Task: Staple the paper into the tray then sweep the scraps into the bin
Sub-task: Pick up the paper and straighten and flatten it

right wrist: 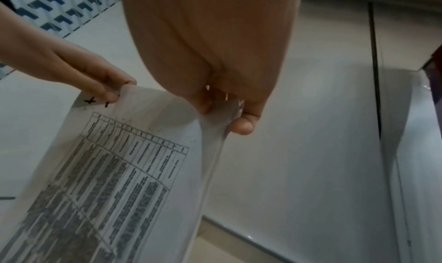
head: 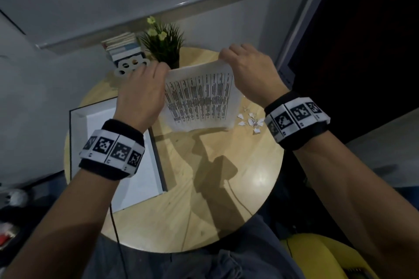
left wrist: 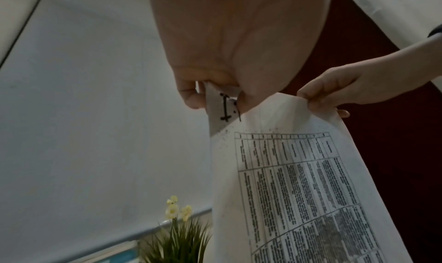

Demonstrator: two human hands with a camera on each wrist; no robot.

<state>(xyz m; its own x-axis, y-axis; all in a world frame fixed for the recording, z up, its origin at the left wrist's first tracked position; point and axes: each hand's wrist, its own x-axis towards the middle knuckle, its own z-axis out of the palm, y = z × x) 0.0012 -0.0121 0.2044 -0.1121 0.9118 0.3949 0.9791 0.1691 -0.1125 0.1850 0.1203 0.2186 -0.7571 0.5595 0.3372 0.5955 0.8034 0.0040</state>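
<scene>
Printed sheets of paper with a table of text hang upright above the round wooden table, lifted by their top corners. My left hand pinches the top left corner. My right hand pinches the top right corner. A white tray with a dark rim lies on the table's left side, partly under my left wrist. Small white paper scraps lie on the table to the right of the paper. No stapler or bin shows in any view.
A potted plant with yellow flowers stands at the table's far edge, beside a holder of books. A wall runs behind them. A thin black cable hangs past the table's near edge. Something yellow sits low right.
</scene>
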